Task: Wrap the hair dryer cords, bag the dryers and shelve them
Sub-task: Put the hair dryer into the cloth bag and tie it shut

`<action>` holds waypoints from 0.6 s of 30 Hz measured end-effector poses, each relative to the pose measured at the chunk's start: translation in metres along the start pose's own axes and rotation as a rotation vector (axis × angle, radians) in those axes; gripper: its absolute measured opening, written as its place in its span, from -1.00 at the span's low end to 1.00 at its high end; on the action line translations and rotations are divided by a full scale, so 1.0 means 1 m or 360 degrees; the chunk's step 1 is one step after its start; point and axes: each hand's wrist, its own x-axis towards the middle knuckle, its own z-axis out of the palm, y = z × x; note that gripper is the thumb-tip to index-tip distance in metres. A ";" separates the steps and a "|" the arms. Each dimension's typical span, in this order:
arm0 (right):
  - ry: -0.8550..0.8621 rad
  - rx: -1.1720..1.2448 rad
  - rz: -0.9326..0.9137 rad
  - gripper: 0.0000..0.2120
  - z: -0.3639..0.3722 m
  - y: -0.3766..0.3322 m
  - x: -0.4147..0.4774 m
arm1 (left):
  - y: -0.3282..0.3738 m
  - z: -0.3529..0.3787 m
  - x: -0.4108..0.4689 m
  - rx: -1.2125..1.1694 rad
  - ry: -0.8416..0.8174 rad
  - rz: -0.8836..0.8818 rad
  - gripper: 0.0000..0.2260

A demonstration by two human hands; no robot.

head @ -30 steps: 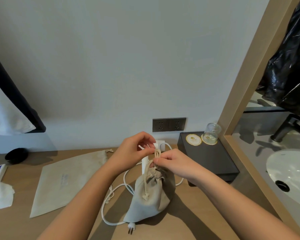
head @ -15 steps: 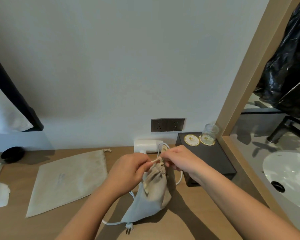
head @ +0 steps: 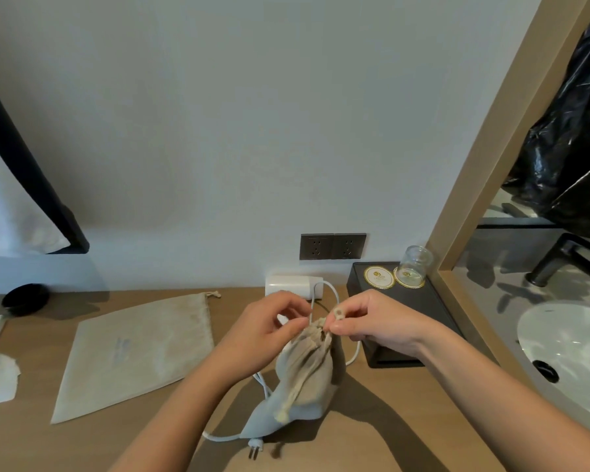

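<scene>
desk: light wooden desk [head: 31, 437]; everything is carried on it.
spare bag: flat beige cloth drawstring bag [head: 137, 352], laid empty to the left of the hands.
filled bag: bulging beige cloth drawstring pouch [head: 304, 379], stood at centre with its mouth gathered. A dryer is judged to be inside, but none can be seen.
second dryer: white hair dryer [head: 290, 284], laid against the wall behind the hands, not bagged.
cord: white power cord [head: 334, 294], unwrapped. It is run past the pouch, and its plug [head: 254, 451] is left on the desk at the pouch's foot.
left hand [head: 263, 328]: fingers and thumb are pinched at the gathered neck.
right hand [head: 375, 321]: a loop of the beige drawstring [head: 286, 403] is pinched at the mouth.
step: the drawstring is judged to be mid-tie.
how: the neck should be kept pinned while the loop is drawn snug. The pull should be made sideways so the pouch is not tipped. The white power cord must be kept out of the knot.
</scene>
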 end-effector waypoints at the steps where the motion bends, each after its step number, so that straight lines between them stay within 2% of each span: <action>1: -0.0010 -0.0008 -0.0035 -0.84 0.001 0.001 -0.001 | 0.000 0.004 0.003 -0.0040 -0.0052 -0.0010 -0.85; 4: 0.0005 -0.0016 -0.0125 -0.79 0.000 0.005 -0.002 | 0.000 0.014 0.009 -0.0141 -0.0192 -0.0008 -0.85; 11: 0.0241 -0.0042 -0.0237 -0.77 -0.003 0.010 -0.009 | 0.003 0.025 0.019 -0.0201 -0.0215 0.0043 -0.87; 13: 0.0383 -0.0124 -0.0265 -0.80 0.000 0.012 -0.010 | 0.002 0.028 0.021 -0.0154 -0.0192 0.0061 -0.93; 18: 0.0891 -0.0449 -0.0430 -0.88 0.017 0.024 -0.008 | 0.000 0.033 0.024 -0.0105 -0.0025 -0.0019 -0.95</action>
